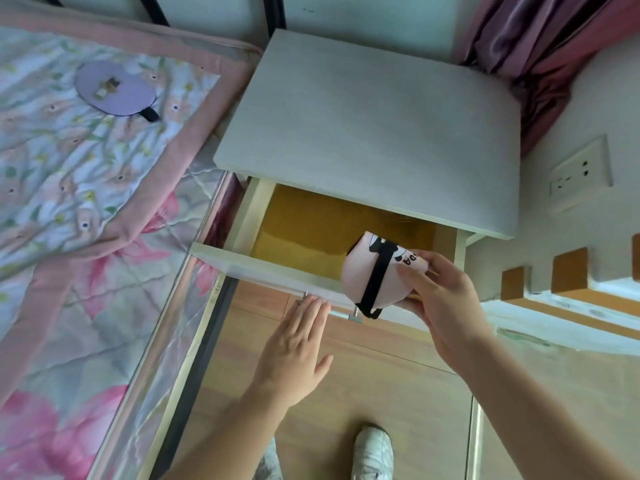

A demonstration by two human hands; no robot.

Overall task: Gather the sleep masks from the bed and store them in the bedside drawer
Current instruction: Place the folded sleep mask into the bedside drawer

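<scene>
right hand (440, 299) pinches the soft, light pink sleep mask (375, 271) by its edge over the drawer (242, 258); left hand (294, 344) has loose fingers.

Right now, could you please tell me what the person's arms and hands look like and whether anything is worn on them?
Both forearms are bare up to the frame's lower edge: no sleeves show. The left hand and right hand carry no gloves, and no rings, watch or bracelets are visible. Nails look short and unpainted.
</scene>
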